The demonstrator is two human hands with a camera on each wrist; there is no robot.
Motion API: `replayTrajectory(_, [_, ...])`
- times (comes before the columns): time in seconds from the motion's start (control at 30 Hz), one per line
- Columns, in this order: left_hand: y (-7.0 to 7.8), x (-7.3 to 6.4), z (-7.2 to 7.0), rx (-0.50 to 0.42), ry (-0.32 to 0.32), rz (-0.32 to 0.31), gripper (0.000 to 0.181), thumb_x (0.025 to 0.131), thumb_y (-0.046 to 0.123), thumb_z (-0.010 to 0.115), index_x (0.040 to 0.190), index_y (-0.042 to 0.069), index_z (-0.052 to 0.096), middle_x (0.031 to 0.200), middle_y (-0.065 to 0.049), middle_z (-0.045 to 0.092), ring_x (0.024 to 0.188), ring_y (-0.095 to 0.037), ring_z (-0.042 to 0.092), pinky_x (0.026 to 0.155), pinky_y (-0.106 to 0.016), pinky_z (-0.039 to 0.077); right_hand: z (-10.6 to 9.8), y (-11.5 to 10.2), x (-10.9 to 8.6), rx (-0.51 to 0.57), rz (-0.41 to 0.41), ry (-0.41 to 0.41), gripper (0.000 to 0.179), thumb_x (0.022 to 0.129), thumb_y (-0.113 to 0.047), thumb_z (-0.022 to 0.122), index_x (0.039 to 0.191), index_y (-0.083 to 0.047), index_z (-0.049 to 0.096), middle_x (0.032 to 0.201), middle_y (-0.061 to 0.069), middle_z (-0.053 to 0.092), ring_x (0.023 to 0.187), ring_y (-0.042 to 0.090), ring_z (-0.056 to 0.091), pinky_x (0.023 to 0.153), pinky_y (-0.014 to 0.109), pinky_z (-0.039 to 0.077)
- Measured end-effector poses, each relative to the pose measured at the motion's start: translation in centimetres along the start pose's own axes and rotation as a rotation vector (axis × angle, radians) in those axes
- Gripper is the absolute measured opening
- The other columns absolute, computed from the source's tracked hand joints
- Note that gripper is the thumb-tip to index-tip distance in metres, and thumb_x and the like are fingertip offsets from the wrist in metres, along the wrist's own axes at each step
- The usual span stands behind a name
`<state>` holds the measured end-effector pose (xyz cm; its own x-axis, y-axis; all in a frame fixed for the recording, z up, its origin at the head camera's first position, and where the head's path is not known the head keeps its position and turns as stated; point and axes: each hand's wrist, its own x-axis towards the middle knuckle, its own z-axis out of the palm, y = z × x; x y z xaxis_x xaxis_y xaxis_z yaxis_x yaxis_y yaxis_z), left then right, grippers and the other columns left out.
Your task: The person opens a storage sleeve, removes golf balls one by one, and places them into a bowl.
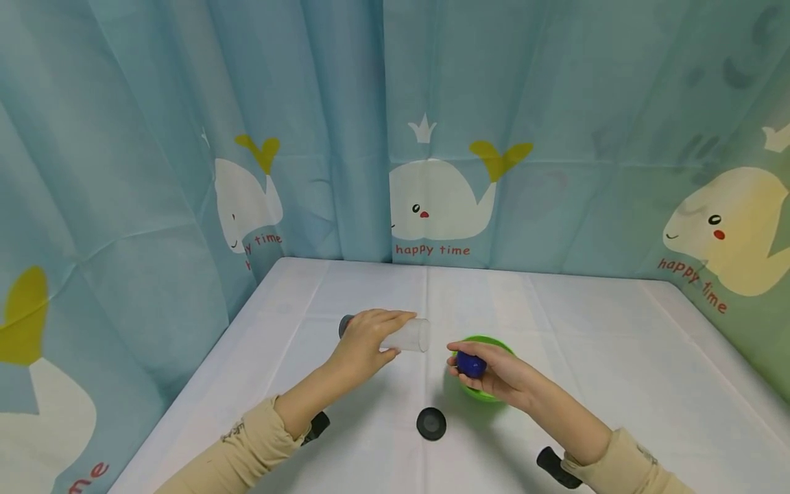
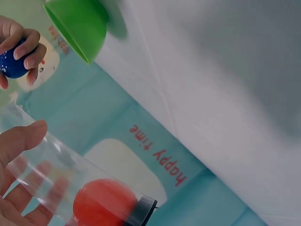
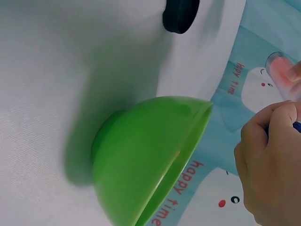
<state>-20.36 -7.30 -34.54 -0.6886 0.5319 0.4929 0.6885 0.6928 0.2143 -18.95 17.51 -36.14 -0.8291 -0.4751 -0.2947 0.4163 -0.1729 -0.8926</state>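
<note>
My left hand [image 1: 369, 337] grips a clear plastic tube [image 1: 412, 335] lying sideways above the table, its uncovered end toward the right hand. In the left wrist view a red ball [image 2: 104, 202] sits inside, against the dark cap [image 2: 142, 210] on the tube's other end. My right hand [image 1: 505, 370] holds a dark blue ball [image 1: 471, 365] in its curled fingers, over the green bowl [image 3: 146, 150]. The bowl stands upright; what it contains is hidden. A round black lid [image 1: 431, 424] lies on the table, nearer to me than the bowl.
A white cloth covers the table [image 1: 370, 288]. Blue-green curtains [image 1: 345, 123] with printed whales hang behind it and along both sides. Black wrist devices [image 1: 555, 468] show at both sleeves.
</note>
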Motion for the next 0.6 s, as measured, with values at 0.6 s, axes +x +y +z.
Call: replayTrajectory(0.6, [-0.4, -0.7, -0.3, -0.096, -0.033, -0.067, 0.062, 0.071, 0.004, 0.08, 0.128, 0.013, 0.059, 0.123, -0.006, 0.065, 0.114, -0.027, 0.059, 0.095, -0.047, 0.047, -1.2, -0.4, -0.9, -0.169, -0.108, 0.076, 0.049, 0.095, -0.013, 0.052, 0.134, 0.01, 0.031, 0.108, 0.003, 0.056, 0.097, 0.009, 0.061, 0.084, 0.02, 0.053])
